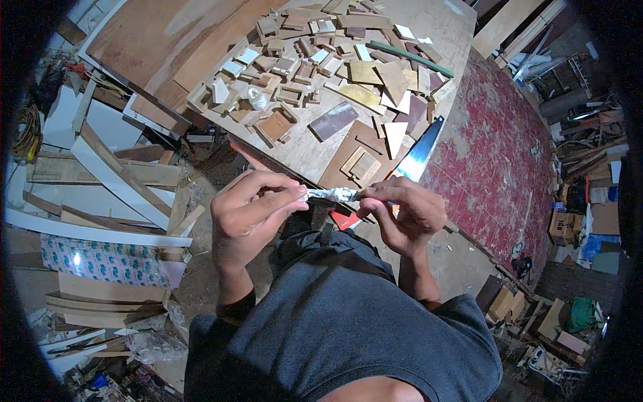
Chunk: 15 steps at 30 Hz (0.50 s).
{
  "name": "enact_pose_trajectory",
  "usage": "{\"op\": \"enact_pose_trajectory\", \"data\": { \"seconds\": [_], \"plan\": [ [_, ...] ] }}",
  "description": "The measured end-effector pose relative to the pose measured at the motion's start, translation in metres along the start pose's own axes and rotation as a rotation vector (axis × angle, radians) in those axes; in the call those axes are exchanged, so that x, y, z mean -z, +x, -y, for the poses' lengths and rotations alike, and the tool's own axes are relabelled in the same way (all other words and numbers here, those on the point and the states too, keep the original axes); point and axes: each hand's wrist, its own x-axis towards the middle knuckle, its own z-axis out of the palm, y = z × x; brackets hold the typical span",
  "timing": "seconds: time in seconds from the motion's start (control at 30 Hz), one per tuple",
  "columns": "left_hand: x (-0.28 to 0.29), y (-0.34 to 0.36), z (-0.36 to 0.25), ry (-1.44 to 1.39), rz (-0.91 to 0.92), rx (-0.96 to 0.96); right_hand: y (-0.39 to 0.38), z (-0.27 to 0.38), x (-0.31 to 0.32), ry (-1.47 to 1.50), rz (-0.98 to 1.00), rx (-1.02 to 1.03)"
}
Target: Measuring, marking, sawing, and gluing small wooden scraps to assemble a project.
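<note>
Before my chest, a slender, lumpy white item [331, 194] is held level between both hands; I cannot make out what it is. My left hand [253, 211] pinches its left end with thumb and fingers. My right hand [406, 211] grips the other end between thumb and bent fingers. Just beyond my hands, on the wooden table top, lie a brown board [340, 159] with a small pale wooden frame [360, 166] on it, a shiny saw blade [418, 147] along the edge, and a red object [343, 218] below.
The worktable [238, 147] carries several small wooden offcuts, boxes and a clear bottle [256, 98]. A large plywood sheet [154, 47] adjoins it. Stacked boards and white strips [114, 174] fill the left floor. A red dusty floor [489, 161] lies right, edged by cartons [566, 228] and clutter.
</note>
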Motion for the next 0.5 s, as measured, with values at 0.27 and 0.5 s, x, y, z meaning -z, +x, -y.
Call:
{"op": "enact_pose_trajectory", "data": {
  "seconds": [0.27,0.5],
  "plan": [
    [0.001,0.002,-0.003,-0.024,0.014,-0.031,-0.006,0.001,-0.001,0.041,-0.030,-0.052],
    [0.007,0.002,-0.004,0.025,0.045,-0.018,-0.013,-0.002,0.001,0.089,-0.068,-0.111]
  ]
}}
